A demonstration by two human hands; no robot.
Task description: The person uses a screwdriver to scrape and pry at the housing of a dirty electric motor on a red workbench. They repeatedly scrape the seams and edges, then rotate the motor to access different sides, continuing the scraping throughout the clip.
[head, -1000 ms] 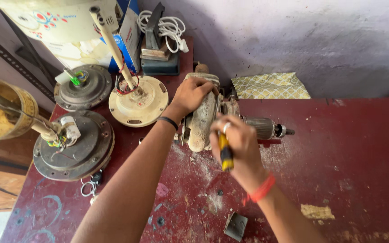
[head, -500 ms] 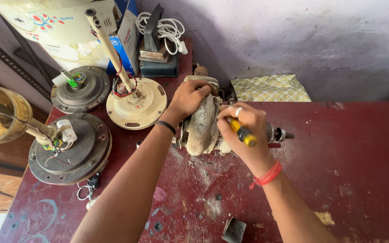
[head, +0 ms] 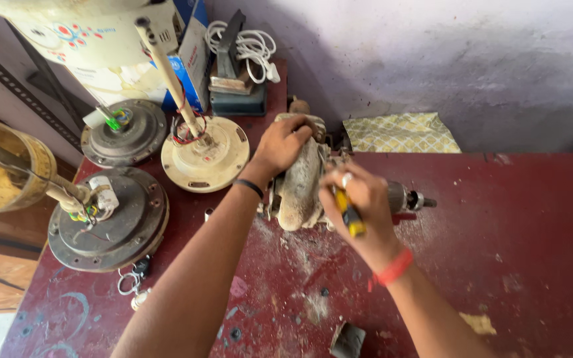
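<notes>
A dusty electric motor (head: 300, 189) lies on its side on the dark red table (head: 512, 238), its shaft (head: 419, 200) sticking out to the right. My left hand (head: 283, 142) presses down on the top of its casing. My right hand (head: 359, 199) grips a screwdriver with a yellow and black handle (head: 349, 212), held against the motor's right side; the tip is hidden behind my fingers. A black band is on my left wrist and a red one on my right.
Three ceiling fan motors stand at the left: cream (head: 205, 159), dark grey (head: 124, 132) and large grey (head: 111, 222). Keys (head: 134, 278) lie below them. A yellow patterned cloth (head: 399, 132) lies by the wall, boxes and a white cable (head: 247, 46) behind. A small dark block (head: 347, 341) sits near the front edge.
My right hand turned the screwdriver from pointing down to tilted against the motor, then back toward upright. My left hand stayed on the casing.
</notes>
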